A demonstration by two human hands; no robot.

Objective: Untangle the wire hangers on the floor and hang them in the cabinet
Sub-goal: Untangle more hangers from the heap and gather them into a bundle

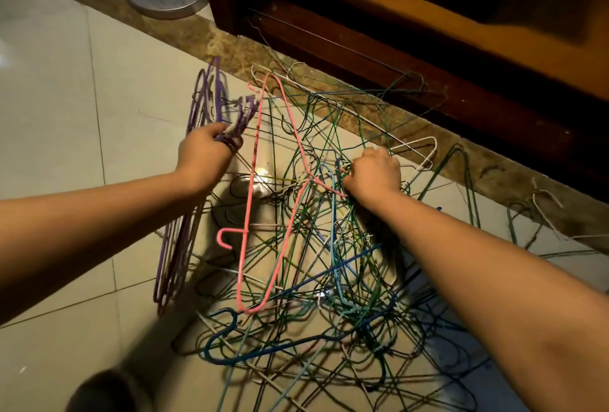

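Early stage. Left hand [206, 149] gripping bundle of purple hangers [211, 95], held clear of the pile. Right hand [374, 171] curled round wires in tangled hangers [329, 263]. Most knotted on floor [49, 98] before cabinet [362, 49]; none visibly hung.

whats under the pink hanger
The pink hanger lies over the tangled pile of green, blue and dark wire hangers, with floor tile showing through its frame. Whether any wire below hooks it cannot be told: the crossings are too dense.
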